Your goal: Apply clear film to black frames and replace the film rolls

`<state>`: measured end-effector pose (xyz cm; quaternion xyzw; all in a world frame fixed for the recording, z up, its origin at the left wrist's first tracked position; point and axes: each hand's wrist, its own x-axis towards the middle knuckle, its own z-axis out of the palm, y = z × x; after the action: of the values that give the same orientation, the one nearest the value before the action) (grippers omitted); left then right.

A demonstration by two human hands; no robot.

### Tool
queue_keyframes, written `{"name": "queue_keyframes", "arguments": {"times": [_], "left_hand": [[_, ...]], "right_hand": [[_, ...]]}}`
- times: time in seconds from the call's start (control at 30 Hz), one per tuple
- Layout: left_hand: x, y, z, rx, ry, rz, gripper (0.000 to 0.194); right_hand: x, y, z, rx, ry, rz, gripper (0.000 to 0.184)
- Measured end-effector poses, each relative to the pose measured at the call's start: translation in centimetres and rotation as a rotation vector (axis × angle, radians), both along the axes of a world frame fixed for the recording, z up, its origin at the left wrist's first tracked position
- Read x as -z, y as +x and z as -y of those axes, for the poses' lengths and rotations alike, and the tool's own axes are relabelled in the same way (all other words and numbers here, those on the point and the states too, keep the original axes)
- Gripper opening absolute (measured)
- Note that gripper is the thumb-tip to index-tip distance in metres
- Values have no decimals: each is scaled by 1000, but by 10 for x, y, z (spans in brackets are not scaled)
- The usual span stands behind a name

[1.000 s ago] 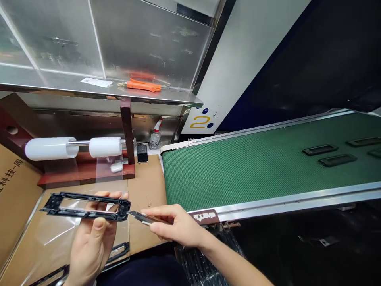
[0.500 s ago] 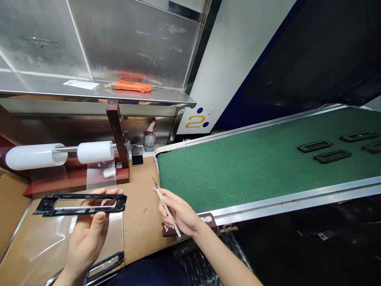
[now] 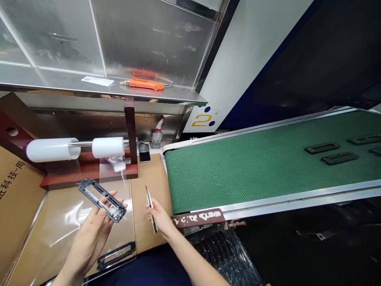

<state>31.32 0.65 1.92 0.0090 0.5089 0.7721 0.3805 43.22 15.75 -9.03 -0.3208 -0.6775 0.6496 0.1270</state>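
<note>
My left hand (image 3: 92, 234) grips a black plastic frame (image 3: 101, 198) with a long rectangular opening, thumb on the near side and fingers behind. The frame is held tilted above the work surface, its right end lower. In my right hand (image 3: 159, 218) is a slim craft knife (image 3: 151, 210), its pointed tip upward and apart from the frame. A second black frame (image 3: 116, 256) lies on the clear sheet (image 3: 64, 222) near the table's front edge, below my left hand.
A green conveyor belt (image 3: 238, 167) runs off to the right, with several black frames (image 3: 339, 158) on it. White rolls (image 3: 53, 149) hang on a red-brown stand (image 3: 130, 135). Behind are a phone (image 3: 144, 153) and spray bottle (image 3: 156, 138); an orange tool (image 3: 146, 83) lies on the shelf.
The frame in my left hand has turned from level to slanting, right end down. The knife in my right hand has become more upright. The camera view has shifted.
</note>
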Motion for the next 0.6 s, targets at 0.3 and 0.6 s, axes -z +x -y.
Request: {"name": "queue_keyframes", "arguments": {"times": [0.3, 0.6], "left_hand": [[16, -9, 77, 413, -117, 162, 37], [40, -59, 160, 561, -184, 185, 62]], "right_hand": [[-59, -16, 18, -386, 768, -95, 62], [-108, -55, 60, -812, 1134, -337, 34]]}}
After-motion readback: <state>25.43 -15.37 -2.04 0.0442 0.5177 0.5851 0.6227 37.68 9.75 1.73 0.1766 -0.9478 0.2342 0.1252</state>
